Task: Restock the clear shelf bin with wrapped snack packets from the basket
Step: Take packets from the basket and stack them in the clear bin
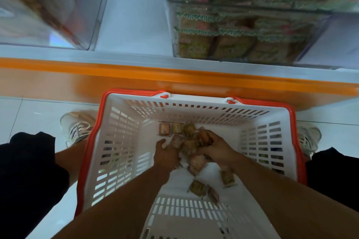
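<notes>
White slotted plastic basket with orange-red rim (pixel 124 141) on pale glossy tile floor (pixel 38 114), below orange shelf edge (pixel 174 77). Both hands inside basket, over heap of small square glossy wrapped snack packets (pixel 186 145). Left hand (pixel 165 151) fingers curled against packets. Right hand (pixel 215 147) fingers curled, gripping several. Loose packets nearby. Clear rigid shelf bin (pixel 242 25) above, stacked with packets.
</notes>
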Demonstrator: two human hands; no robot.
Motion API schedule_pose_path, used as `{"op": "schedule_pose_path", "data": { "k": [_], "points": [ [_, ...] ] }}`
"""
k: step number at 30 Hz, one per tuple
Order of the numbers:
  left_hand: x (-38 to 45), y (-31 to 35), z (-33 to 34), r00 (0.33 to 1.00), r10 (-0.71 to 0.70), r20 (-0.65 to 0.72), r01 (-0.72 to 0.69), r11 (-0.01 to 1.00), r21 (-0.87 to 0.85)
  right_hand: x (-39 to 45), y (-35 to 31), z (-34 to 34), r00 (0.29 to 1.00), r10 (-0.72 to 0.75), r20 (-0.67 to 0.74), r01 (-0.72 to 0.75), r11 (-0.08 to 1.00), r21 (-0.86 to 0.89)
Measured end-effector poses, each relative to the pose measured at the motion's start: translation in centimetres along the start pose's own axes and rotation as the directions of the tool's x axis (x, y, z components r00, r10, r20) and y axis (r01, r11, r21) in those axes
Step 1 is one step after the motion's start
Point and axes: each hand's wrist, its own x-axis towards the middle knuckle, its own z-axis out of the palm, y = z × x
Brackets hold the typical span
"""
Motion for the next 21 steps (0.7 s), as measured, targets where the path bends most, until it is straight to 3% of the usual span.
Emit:
{"op": "schedule_pose_path", "data": {
  "k": [1,3,7,11,13,16,21],
  "points": [
    [-0.4,0.3,0.0,0.999,-0.032,-0.021,0.030,0.997,-0.067,-0.2,-0.2,0.0,1.000,0.003,-0.008,-0.003,1.000,-0.003],
    [-0.8,0.4,-0.2,0.999,-0.043,-0.012,0.043,0.999,0.007,-0.8,-0.7,0.2,0.999,0.013,-0.035,-0.012,0.999,0.037],
    [-3.4,1.8,-0.4,0.966,-0.166,0.198,0.171,0.985,-0.008,-2.3,-1.9,1.2,0.996,-0.056,-0.076,0.065,0.991,0.121],
    [-5.9,3.2,-0.5,0.809,-0.112,0.577,0.236,0.961,-0.144,-3.9,-3.1,2.3,0.977,-0.192,-0.097,0.194,0.981,0.004],
    [-7.0,3.4,-0.6,0.752,-0.076,0.655,0.246,0.954,-0.173,-4.6,-3.7,2.7,0.971,-0.216,-0.104,0.215,0.976,-0.025],
    [-7.9,3.7,-0.4,0.727,-0.027,0.687,0.234,0.949,-0.211,-5.6,-4.0,2.8,0.962,-0.257,-0.097,0.244,0.961,-0.131],
    [-7.5,3.5,-0.6,0.808,-0.014,0.589,0.159,0.968,-0.195,-6.9,-4.6,2.5,0.980,-0.182,0.084,0.186,0.982,-0.037]
  ]
}}
